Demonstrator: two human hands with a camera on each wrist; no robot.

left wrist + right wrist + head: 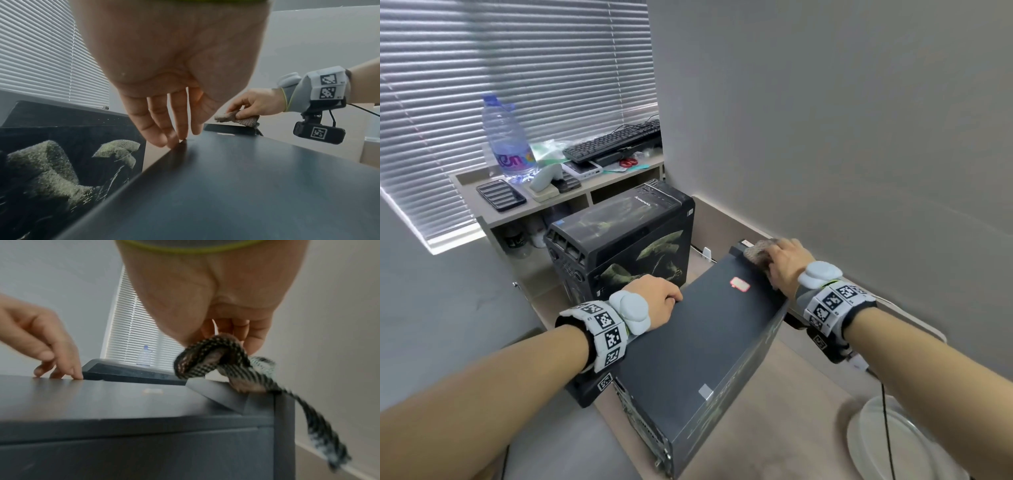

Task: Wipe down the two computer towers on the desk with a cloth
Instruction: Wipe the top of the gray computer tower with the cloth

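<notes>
Two dark computer towers stand on the desk. The near tower point(698, 346) shows a plain grey side panel facing up. The far tower point(626, 236) has a green and black picture on its side. My right hand point(786, 262) grips a grey-brown woven cloth point(758, 255) at the near tower's far right corner; in the right wrist view the cloth point(218, 360) hangs over that corner. My left hand point(657, 298) rests on the near tower's left edge, with straight fingertips point(174, 141) touching the panel.
A low shelf point(599, 186) behind the towers carries a large water bottle point(506, 137), a black keyboard point(616, 140), and small items. A grey wall runs close on the right. White plates point(887, 442) sit at the desk's near right, with a black cable across them.
</notes>
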